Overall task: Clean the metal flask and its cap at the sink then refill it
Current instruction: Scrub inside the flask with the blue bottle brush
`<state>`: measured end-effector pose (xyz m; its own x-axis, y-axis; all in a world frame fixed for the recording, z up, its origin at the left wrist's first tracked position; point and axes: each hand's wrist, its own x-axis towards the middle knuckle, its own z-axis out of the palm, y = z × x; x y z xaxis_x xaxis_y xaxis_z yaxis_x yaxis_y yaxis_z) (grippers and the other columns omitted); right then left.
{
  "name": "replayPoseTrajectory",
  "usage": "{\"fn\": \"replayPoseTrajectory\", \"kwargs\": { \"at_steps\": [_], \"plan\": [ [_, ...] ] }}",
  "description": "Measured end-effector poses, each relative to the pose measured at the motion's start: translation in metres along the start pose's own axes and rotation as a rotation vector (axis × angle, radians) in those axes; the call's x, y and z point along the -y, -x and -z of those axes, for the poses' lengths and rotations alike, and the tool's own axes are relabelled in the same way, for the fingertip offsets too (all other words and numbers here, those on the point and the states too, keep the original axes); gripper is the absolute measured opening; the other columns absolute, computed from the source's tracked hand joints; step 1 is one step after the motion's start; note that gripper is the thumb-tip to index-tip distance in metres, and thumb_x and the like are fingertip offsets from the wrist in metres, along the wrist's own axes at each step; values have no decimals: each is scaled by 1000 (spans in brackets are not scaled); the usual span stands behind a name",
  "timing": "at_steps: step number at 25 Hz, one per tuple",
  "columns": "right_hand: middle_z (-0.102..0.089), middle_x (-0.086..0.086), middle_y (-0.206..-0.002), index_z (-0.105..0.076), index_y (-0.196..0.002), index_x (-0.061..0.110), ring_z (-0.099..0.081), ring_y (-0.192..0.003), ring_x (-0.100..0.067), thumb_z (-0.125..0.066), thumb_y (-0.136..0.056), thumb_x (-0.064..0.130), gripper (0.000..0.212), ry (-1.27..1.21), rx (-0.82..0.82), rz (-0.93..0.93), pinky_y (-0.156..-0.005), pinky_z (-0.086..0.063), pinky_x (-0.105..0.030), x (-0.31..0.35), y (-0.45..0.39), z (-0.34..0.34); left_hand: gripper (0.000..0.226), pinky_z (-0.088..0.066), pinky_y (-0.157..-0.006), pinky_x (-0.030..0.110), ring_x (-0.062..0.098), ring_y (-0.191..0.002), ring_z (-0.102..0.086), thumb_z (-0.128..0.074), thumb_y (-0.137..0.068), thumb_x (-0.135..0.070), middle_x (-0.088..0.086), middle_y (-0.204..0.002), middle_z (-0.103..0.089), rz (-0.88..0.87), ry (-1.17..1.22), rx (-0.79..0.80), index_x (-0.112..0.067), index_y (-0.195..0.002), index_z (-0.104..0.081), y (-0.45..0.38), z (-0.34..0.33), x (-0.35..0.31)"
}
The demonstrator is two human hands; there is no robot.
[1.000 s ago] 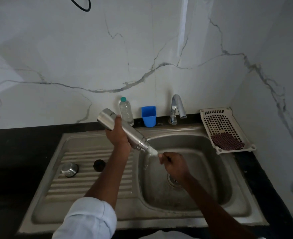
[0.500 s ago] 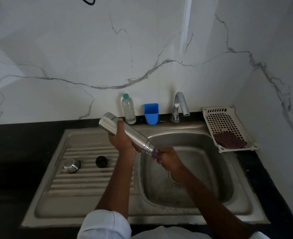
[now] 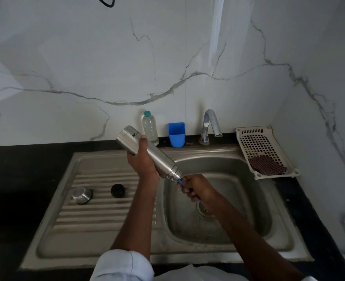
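The flask [image 3: 149, 153] is mid-scrub: the left hand [image 3: 144, 161] grips its body, tilted mouth-down over the sink [image 3: 218, 159], while the right hand [image 3: 196, 189] clenches a blue brush handle [image 3: 180, 181] whose head is hidden inside the mouth. The cap [image 3: 82, 195] and a black stopper [image 3: 117, 190] lie left of the sink bowl on the draining ribs, seemingly unwashed. I judge rinsing, cap cleaning and refilling remain. Behind the sink on the dark surface [image 3: 25, 159] stand a bottle [image 3: 151, 128], a blue cup [image 3: 176, 134] and the tap [image 3: 211, 124], shut off; a basket [image 3: 262, 151] sits to the right. Nothing blocks the way.
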<state>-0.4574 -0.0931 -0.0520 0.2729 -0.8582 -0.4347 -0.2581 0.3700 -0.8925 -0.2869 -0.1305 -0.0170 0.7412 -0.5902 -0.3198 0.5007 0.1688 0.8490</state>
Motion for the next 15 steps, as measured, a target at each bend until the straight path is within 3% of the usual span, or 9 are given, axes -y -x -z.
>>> {"fn": "replayPoseTrajectory", "kwargs": {
  "at_steps": [2, 4, 6, 8, 11, 15],
  "plan": [
    [-55, 0, -60, -72, -88, 8, -42, -48, -10, -56, -102, 14, 22, 7, 45, 82, -45, -33, -21, 0, -1, 7, 49, -62, -70, 31, 20, -91, -77, -83, -87, -31, 8, -112, -77, -6, 17, -3, -15, -129, -65, -2, 1, -3],
    [-63, 8, -65, -75, -93, 12, -53, -56, -3, -67, -97, 15, 9, 207, -106, 330, -53, -41, -16, -4, 0, 5, 48, -61, -66, 28, 16, -87, -77, -83, -87, -30, 7, -111, -77, -10, 29, -13, -15, -129, -65, -2, 2, -4],
    [-61, 16, -64, -77, -90, 14, -57, -60, 3, -66, -96, 12, 12, 385, -216, 473, -59, -39, -12, -5, 4, -1, 47, -61, -66, 29, 18, -89, -77, -83, -87, -32, 6, -110, -76, 7, 32, -28, -17, -129, -66, -4, 3, -5],
    [-59, 18, -67, -76, -86, 14, -55, -60, 4, -62, -98, 11, 19, 471, -255, 447, -63, -38, -16, -7, 7, 10, 49, -65, -74, 38, 24, -94, -78, -84, -86, -35, 7, -112, -77, 8, 63, -69, -18, -128, -66, -20, 8, -12],
    [-63, 8, -69, -74, -77, 15, -51, -60, 3, -60, -98, 12, 25, 547, -219, 262, -67, -38, -23, -17, 18, 49, 53, -66, -77, 54, 34, -93, -78, -86, -84, -33, 16, -115, -76, 0, 188, -113, -12, -128, -64, -42, 21, -22],
    [-56, 8, -51, -63, -55, 21, -45, -48, -1, -56, -94, 8, 42, 376, -90, 187, -56, -35, -26, -15, -3, 28, 49, -65, -83, 51, 30, -94, -78, -84, -85, -38, 11, -113, -76, 53, 115, -90, -18, -126, -64, -28, 17, -8]
  ]
}}
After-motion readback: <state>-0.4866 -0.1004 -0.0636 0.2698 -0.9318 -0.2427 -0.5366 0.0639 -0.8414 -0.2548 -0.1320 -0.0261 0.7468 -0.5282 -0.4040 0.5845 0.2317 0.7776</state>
